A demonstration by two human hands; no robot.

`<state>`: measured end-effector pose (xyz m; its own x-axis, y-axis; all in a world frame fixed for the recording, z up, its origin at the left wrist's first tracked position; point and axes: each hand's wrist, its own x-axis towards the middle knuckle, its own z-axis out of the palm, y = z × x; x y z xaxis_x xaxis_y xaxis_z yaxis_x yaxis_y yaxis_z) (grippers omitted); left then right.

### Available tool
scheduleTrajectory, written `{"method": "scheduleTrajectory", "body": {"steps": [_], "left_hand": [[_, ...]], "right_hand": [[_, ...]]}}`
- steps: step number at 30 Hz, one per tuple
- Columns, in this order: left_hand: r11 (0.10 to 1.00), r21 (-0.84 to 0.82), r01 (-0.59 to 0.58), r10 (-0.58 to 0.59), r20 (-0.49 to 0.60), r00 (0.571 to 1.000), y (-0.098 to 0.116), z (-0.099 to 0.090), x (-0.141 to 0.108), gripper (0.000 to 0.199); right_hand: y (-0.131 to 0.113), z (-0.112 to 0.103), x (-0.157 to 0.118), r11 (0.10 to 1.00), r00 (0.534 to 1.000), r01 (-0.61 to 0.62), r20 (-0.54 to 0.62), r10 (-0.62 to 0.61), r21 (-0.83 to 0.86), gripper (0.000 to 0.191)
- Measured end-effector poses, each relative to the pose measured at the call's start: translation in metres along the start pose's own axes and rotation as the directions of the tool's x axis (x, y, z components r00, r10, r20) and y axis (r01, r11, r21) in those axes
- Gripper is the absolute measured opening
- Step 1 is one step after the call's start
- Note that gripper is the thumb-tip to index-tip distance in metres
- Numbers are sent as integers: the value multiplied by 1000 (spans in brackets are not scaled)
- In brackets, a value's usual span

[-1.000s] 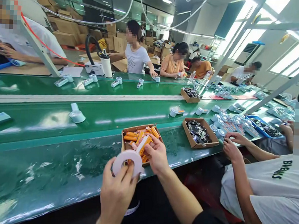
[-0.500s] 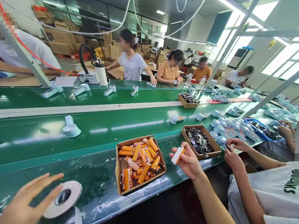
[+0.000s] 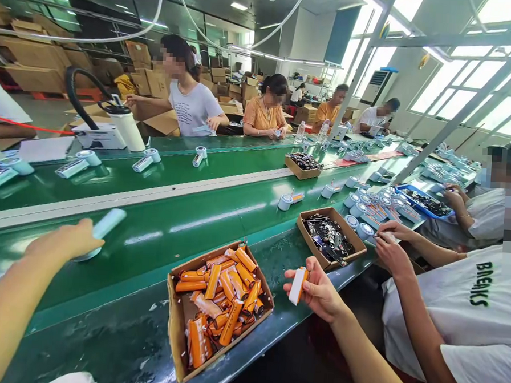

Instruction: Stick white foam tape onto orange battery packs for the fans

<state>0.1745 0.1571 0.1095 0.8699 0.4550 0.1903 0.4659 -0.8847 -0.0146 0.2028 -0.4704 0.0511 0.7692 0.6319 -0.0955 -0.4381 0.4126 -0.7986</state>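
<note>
My left hand (image 3: 67, 240) reaches over the green belt (image 3: 211, 212), its fingers closed on a pale blue housing (image 3: 109, 222) with a round end. Between thumb and fingers of my right hand (image 3: 319, 289) is an orange battery pack (image 3: 297, 285) with a white face turned toward the camera. Left of that hand, a cardboard box (image 3: 174, 347) holds several orange battery packs (image 3: 230, 321). Beyond my right hand stands another box (image 3: 307, 237) with dark small parts in it.
At the right a co-worker's hands (image 3: 393, 247) work beside a cluster of pale blue housings (image 3: 381, 206). A white roll (image 3: 72, 379) shows at the bottom edge. People sit across the belt, and a slanted metal post (image 3: 360, 71) rises at the right.
My left hand has moved from above the white roll forward to the belt and taken hold of the housing. My right hand still holds the battery pack. The view has turned right.
</note>
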Motion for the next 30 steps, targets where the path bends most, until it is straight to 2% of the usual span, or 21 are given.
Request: {"method": "scheduleTrajectory", "body": {"steps": [2,3,6,8,10,12,14,16,18,20,24,26,27,28,30], "left_hand": [[988,100,-117,89,248,965,38,-3,-7,49],[976,100,-196,156,311,937,59,-2,-12,50],[919,17,-394,374,276,885,123,10,-25,54],[867,-34,-498,486,283,827,158,17,-30,53],[836,-53,-546,532,319,784,185,18,-33,61],[810,-15,-587,560,317,765,202,14,-36,72],[771,45,-635,601,276,750,212,9,-38,74],[768,44,-639,610,252,751,216,7,-40,60],[815,-39,-578,561,302,771,216,7,-38,45],[842,-119,-526,530,362,767,214,10,-33,42],[810,-163,-564,569,453,686,214,15,-17,35],[777,-185,-601,604,484,633,216,17,-11,30],[765,-188,-616,618,483,620,217,18,-9,31],[761,-177,-624,623,466,628,218,18,-9,32],[781,-120,-613,607,379,699,218,15,-12,33]], "right_hand": [[-1,-3,0,1000,1000,25,-10,-25,5,62],[-2,-1,4,999,999,40,-5,-40,7,61],[-8,19,34,996,995,85,53,-84,-13,64],[-13,40,62,992,988,110,112,-103,-57,65],[-17,60,93,984,978,147,162,-129,-101,60],[-18,76,125,973,967,187,197,-159,-132,58],[-15,86,152,964,959,210,226,-170,-162,61],[-9,92,174,958,954,209,258,-154,-198,63],[-2,93,188,954,950,188,290,-116,-233,65],[6,93,197,948,948,175,306,-89,-266,63],[14,90,207,929,961,209,242,-137,-306,47],[11,87,213,914,965,239,188,-184,-328,41],[8,86,216,904,964,253,166,-207,-345,40],[5,84,220,892,963,266,150,-226,-364,39],[-1,82,225,868,959,283,130,-252,-409,40]]}}
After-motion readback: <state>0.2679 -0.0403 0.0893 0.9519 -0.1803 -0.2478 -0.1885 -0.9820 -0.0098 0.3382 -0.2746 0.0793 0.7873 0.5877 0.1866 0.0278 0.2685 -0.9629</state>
